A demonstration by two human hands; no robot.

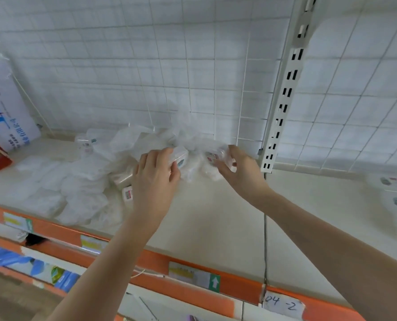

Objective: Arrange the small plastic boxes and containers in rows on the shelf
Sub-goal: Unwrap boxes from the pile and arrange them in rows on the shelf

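Clear plastic is most of what I have to work with here: a loose heap of small packs [114, 158] lies toward the back of the shelf [216, 228], left of the slotted post [283, 105], some in crumpled film. My left hand [154, 179] has its fingers curled round one small box [181, 156], thumb on the near side; the box sits at the heap's right edge, just above the shelf surface as far as I can judge. My right hand [237, 167] pinches a second clear pack [216, 156] between thumb and fingertips, close beside the first. Motion blur hides whether either pack is lifted free or resting.

To do this step well, I would draw both packs out to the bare stretch of shelf in front of me, set them down flat with labels facing the front edge, and butt them side by side to start a straight row parallel to the orange strip [193, 290]. I should keep the grip light, as thin plastic walls will likely flex.

As for contents, the packs look whitish inside, with small red and blue labels; what they hold I cannot tell. A labelled box [127, 193] lies by my left wrist, and a tall white bag [5, 105] stands at far left.
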